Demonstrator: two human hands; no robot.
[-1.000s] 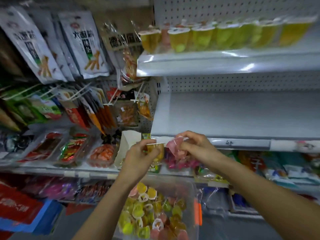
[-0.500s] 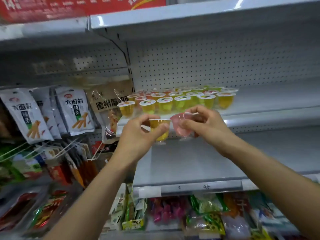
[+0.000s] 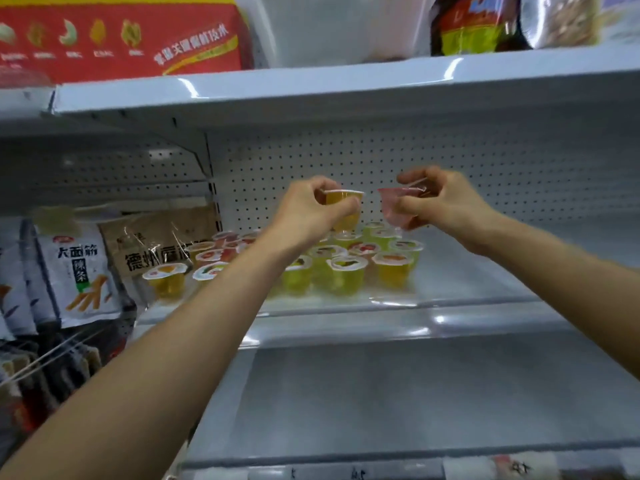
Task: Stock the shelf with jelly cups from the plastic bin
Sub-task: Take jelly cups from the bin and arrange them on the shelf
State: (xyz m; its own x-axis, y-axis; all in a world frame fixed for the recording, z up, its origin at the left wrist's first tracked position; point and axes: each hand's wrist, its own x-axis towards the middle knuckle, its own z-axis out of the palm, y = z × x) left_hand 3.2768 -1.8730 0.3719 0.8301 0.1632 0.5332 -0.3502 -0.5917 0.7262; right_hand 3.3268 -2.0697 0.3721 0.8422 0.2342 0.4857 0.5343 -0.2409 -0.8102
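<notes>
Both hands have been lifted since 0.5 s ago & are now held above the stocked cups (image 3: 346,268) on the shelf (image 3: 485,282). The yellow jelly cup (image 3: 343,199) is gripped by curled fingers of the left hand (image 3: 308,213); the pink jelly cup (image 3: 389,206) is pinched in the right hand (image 3: 440,202). The plastic bin isn't in view. Cups should be kept upright, lowered onto bare shelf beside the group w/o knocking neighbours, and let go only once seated.

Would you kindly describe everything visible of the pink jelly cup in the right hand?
The small pink translucent plastic jelly cup tapers toward its base under a wider rim. The right hand pinches it at rim and side, roughly upright, in the air above the yellow jelly cups standing on the white shelf. Only that hand touches it.
</notes>
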